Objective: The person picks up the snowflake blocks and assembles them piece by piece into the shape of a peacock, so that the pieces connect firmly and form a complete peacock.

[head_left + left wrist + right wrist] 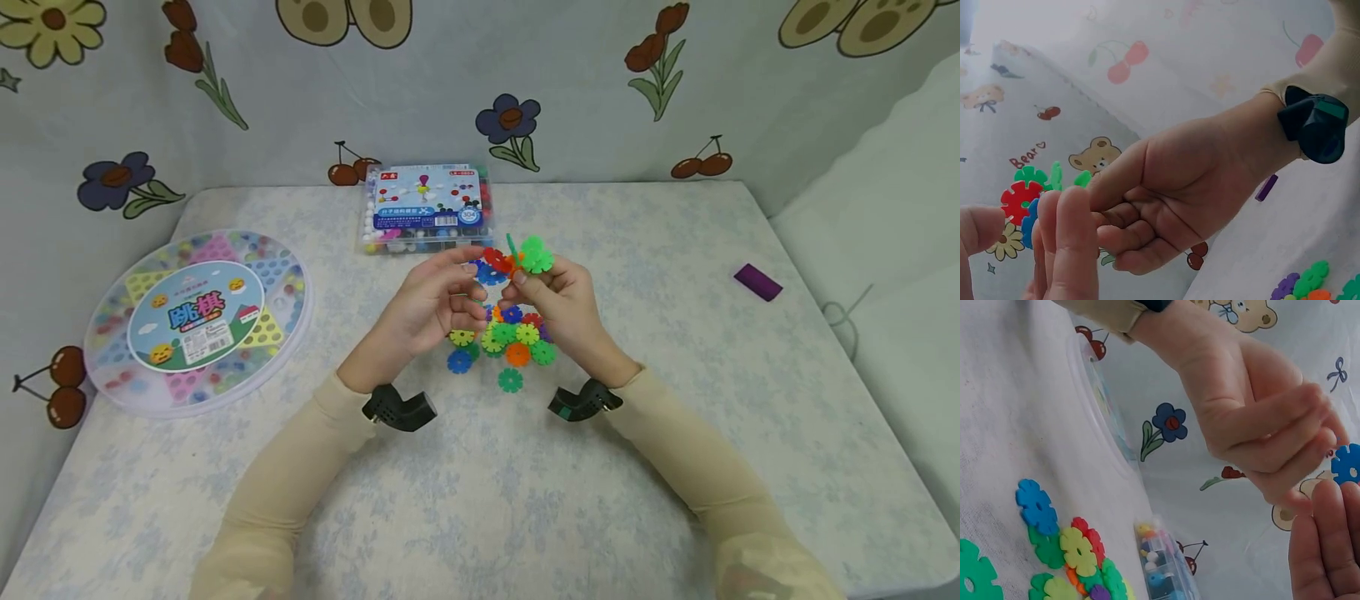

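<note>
Above the table my right hand pinches a cluster of joined plastic snowflake discs between thumb and fingers. A green disc, a red disc and a blue disc belong to the cluster. My left hand is held up at the cluster's left side, thumb and fingers apart and loosely bent. In the left wrist view the red disc shows beyond the gap between left thumb and fingers; whether they touch it I cannot tell. Loose snowflake discs in several colours lie below the hands.
A clear box of small coloured parts, with a printed label, lies at the back. To the left is a round Chinese checkers set. A small purple object rests near the right edge. Patterned cloth hangs behind the table.
</note>
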Available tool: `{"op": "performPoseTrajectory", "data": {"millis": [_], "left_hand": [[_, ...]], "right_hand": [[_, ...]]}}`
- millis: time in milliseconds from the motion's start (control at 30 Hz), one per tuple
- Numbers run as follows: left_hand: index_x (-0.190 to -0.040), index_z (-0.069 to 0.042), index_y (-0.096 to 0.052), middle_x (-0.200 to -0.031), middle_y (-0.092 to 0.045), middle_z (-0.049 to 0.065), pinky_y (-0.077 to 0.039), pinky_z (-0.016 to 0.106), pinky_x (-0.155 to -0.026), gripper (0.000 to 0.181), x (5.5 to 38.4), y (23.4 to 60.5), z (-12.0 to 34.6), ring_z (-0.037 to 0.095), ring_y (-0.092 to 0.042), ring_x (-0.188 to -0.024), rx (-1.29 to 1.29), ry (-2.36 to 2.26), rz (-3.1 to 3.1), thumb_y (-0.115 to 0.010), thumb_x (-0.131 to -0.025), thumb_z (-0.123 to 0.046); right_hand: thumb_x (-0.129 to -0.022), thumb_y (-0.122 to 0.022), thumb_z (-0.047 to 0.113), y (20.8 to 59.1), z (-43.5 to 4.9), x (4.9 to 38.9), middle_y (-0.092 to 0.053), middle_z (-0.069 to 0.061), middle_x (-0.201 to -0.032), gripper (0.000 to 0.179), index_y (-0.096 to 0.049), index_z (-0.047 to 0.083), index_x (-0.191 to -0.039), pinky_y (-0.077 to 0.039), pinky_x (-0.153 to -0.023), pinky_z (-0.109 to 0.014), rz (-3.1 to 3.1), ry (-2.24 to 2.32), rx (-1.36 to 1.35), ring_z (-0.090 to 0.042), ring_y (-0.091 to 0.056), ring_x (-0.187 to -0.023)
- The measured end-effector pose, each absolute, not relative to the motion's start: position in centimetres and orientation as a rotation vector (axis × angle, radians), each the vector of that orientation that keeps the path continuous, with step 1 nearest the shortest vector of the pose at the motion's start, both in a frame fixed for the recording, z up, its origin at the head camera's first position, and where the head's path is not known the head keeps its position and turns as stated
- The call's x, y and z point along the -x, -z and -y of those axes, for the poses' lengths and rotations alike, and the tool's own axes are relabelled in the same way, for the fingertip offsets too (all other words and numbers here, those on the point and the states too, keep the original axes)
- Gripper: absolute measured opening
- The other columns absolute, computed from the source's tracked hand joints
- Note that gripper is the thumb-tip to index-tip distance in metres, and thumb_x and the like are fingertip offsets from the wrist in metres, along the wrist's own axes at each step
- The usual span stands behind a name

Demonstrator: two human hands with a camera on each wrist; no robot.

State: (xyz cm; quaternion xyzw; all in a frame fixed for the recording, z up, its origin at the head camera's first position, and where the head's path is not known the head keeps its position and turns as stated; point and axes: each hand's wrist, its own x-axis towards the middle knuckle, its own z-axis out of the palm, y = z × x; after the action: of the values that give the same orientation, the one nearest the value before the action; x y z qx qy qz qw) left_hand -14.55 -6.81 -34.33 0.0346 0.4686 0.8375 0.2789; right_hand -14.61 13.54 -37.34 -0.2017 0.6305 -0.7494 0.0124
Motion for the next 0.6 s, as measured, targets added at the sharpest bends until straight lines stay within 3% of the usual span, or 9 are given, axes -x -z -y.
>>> {"op": "performPoseTrajectory", "data": {"millis": [100, 233, 600], "left_hand": [[-0.108, -0.005, -0.059, -0.065, -0.067, -0.002, -0.062, 0.027, -0.058, 0.022, 14.18, 34.36, 6.46, 0.010, -0.067, -0.053, -0.159, -2.204, -1.330, -0.038, -0.108, -0.013], [-0.079, -0.010, -0.066, -0.061, -0.067, -0.002, -0.061, 0.027, -0.057, 0.038, 13.68, 34.42, 6.06, 0.010, -0.066, -0.051, -0.218, -2.198, -1.412, -0.041, -0.107, -0.011], [-0.075, -0.011, -0.065, -0.059, -0.065, -0.004, -0.061, 0.026, -0.056, 0.038, 13.68, 34.92, 5.85, 0.008, -0.062, -0.049, -0.201, -2.258, -1.512, -0.044, -0.106, -0.008]], "right_hand": [[-0.100, -0.053, -0.007, 37.24, -13.66, 14.70, -0.075, 0.006, -0.079, 0.027, -0.069, 0.014, -0.099, -0.063, -0.078, -0.027, -1.975, 2.373, 0.616, -0.009, -0.075, -0.074], [-0.100, -0.053, -0.007, 37.16, -13.68, 14.68, -0.076, 0.007, -0.080, 0.028, -0.070, 0.016, -0.097, -0.063, -0.078, -0.027, -1.980, 2.366, 0.633, -0.009, -0.075, -0.073], [-0.099, -0.053, -0.010, 37.03, -13.45, 14.44, -0.076, 0.007, -0.081, 0.034, -0.071, 0.018, -0.098, -0.064, -0.076, -0.028, -1.966, 2.396, 0.635, -0.006, -0.074, -0.075]]}}
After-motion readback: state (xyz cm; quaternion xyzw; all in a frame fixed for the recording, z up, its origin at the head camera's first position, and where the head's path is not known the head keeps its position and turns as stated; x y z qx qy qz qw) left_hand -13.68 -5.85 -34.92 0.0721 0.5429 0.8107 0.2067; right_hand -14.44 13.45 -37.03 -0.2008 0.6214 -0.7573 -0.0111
